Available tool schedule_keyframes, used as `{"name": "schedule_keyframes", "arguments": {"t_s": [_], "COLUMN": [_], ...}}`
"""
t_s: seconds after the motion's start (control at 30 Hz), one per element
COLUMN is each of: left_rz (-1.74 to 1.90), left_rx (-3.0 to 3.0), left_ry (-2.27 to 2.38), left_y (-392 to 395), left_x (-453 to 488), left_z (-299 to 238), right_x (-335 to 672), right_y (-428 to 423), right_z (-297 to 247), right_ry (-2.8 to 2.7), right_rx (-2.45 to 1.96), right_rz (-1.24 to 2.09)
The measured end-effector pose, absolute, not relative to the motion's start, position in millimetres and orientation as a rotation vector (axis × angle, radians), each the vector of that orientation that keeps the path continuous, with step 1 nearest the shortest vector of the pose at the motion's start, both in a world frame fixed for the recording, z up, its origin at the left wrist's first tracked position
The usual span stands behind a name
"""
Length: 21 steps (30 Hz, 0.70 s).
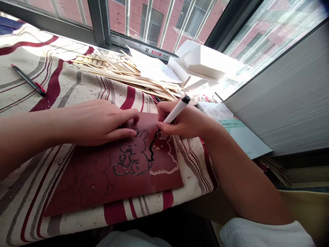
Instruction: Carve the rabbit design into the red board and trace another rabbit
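Nearest the lens, the right forearm (244, 181) leads to the right hand (185, 123), closed around a white marker (177, 111), its tip hidden by the fingers at the end of a black line (151, 147) on a dark red board (102, 181). Held thus, the tip can follow a rabbit outline (164, 154). The left hand (97, 123) lies open and flat on the board, apparently pinning it against sliding on a striped cloth (144, 212). Wooden sticks (115, 72) lie piled beyond, away from the board.

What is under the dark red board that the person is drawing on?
A striped cloth shows around the edges of the dark red board. The board covers the middle, so whatever lies directly beneath it cannot be seen.
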<state>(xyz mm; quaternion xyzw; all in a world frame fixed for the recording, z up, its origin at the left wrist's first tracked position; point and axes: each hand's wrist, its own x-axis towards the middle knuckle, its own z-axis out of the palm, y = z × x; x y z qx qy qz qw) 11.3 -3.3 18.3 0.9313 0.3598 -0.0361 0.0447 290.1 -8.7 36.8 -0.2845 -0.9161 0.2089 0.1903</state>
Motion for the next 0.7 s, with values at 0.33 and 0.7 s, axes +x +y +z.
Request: {"name": "schedule_keyframes", "arguments": {"t_s": [0.33,0.7], "left_rz": [0.134,0.055], "left_rx": [2.961,2.955], "left_ry": [0.937,0.974], "left_y": [4,0], "left_x": [0,3], "left_z": [3,7], "right_x": [290,288], "right_y": [-10,-12], "right_z": [37,38], "right_ry": [-2.583,-2.590], "right_rx": [-0.813,-0.792], "right_rz": [0.605,0.615]}}
